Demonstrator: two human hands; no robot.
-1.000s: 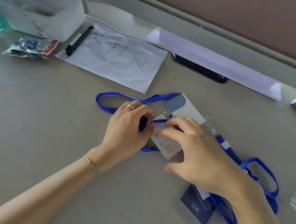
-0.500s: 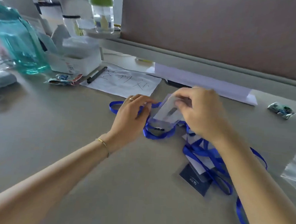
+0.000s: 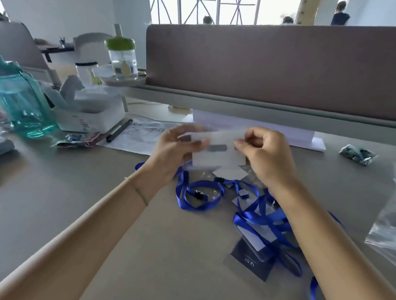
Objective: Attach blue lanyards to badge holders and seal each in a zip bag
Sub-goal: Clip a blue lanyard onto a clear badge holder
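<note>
Badge holder (image 3: 218,148) between the fingers (image 3: 240,144) of both hands: clear, milky white, with a grey slot bar across the middle; blurred.

Lanyards (image 3: 198,196) below the fingers: saturated royal blue ribbon, glossy, with small black clips (image 3: 198,194).

Card (image 3: 251,259) further below, toward the right forearm: dark navy with a small pale mark, a white strip at its top.

Surface (image 3: 50,198): flat beige-grey, no pattern.

Bottle (image 3: 16,101) far left of the fingers: translucent teal.

Jar (image 3: 122,59) above-left: clear with a lime-green lid.

Paper sheet (image 3: 137,134) just left of the fingers: white with black handwritten strokes; black pen (image 3: 119,130) lying on its left edge.

Partition (image 3: 278,66) behind: dull mauve-brown.

Zip bags (image 3: 394,219) far right: clear, greyish sheen.
</note>
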